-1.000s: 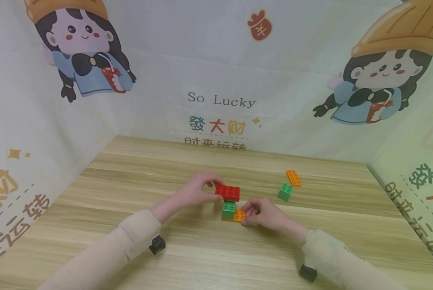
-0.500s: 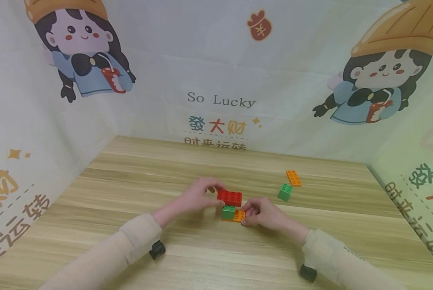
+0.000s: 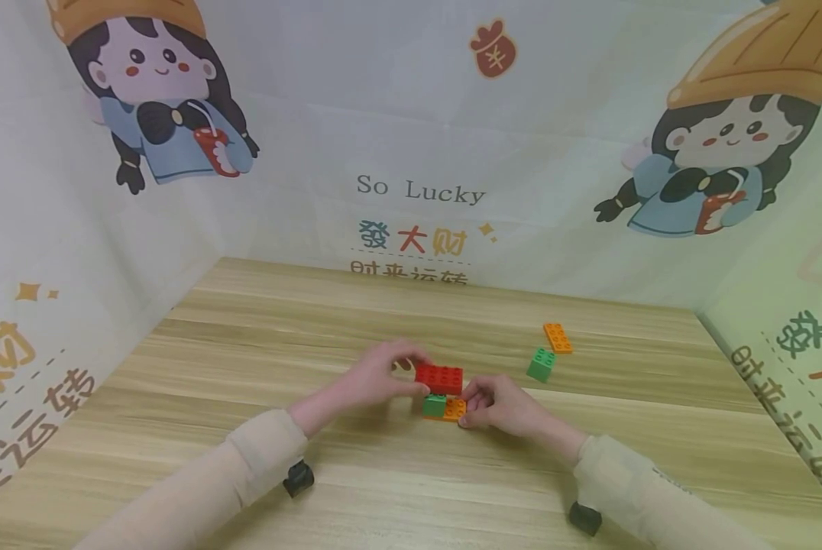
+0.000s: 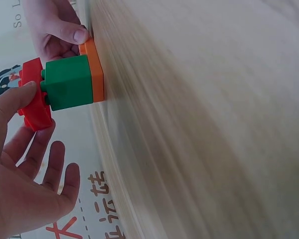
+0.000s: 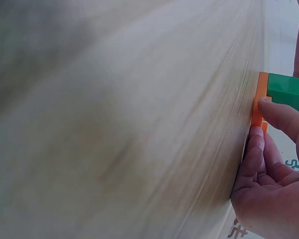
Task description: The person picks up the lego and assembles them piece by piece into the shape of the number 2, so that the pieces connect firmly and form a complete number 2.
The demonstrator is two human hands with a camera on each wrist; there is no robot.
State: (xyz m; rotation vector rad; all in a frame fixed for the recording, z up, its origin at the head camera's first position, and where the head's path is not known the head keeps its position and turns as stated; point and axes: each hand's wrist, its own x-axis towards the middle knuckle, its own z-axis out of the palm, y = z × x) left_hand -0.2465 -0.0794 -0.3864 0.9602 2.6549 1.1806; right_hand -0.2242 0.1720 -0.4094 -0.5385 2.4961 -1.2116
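My left hand [image 3: 383,373] pinches a red building brick [image 3: 439,378] by its left end, thumb on the near side. The red brick sits over the studs of a green brick [image 4: 69,82]; whether it is pressed fully down I cannot tell. That green brick stands on the left part of a flat orange plate [image 3: 455,411] lying on the table. My right hand [image 3: 503,406] pinches the plate's right end between thumb and fingers, as the right wrist view also shows with the orange plate edge [image 5: 259,99].
Behind and right of my right hand stands a loose green brick [image 3: 541,365]. A second orange plate [image 3: 558,338] lies just beyond it. The wooden table [image 3: 260,328] ends at a printed cloth backdrop [image 3: 301,153].
My left hand has brought the red brick down and slightly right, from behind and above the green brick to over its studs. The right hand stays on the orange plate.
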